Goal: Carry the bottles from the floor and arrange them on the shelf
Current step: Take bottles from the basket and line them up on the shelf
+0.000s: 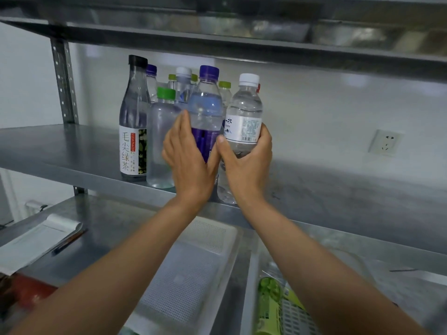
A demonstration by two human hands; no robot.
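My left hand (187, 163) grips a purple-capped bottle (205, 110) with a purple label. My right hand (246, 165) grips a clear white-capped water bottle (245, 110) with a white label. Both bottles stand at the front of the metal shelf (60, 151), side by side and touching. To their left stand a tall black-capped green-tea bottle (134, 122) and a clear green-capped bottle (160, 131). Several more bottles with purple, white and yellow-green caps crowd behind them, mostly hidden.
The shelf runs bare to the right of the bottles, with a wall socket (384, 142) behind. On the lower shelf lie a notepad with a pen (38, 240), a white perforated tray (193, 272) and a green basket (280, 308). An upper shelf (242, 47) hangs close overhead.
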